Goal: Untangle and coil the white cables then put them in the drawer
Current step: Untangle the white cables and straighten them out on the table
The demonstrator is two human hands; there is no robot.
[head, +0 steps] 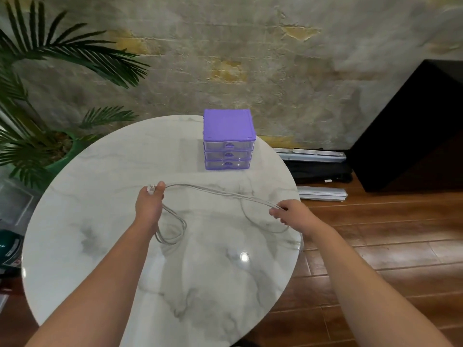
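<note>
Marble table [100, 246]: both hands, left hand [149, 204] and right hand [288, 214], pinch white cable [215, 192] mid-coil; purple drawer unit [228, 141] closed, stowing left.

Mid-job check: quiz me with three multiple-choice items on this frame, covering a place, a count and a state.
1. Where does the purple drawer unit stand?
A. at the marble table's far edge
B. on the floor
C. under the plant

2. How many drawers does it have?
A. two
B. three
C. five

3. What state are the drawers in?
A. all pushed in
B. top one pulled out
C. bottom one removed

Key: 1 A, it sits on the tabletop beyond the left hand and right hand, which stretch the white cable between them. 2 B, three clear fronts are stacked. 3 A, all fronts sit flush.
</note>
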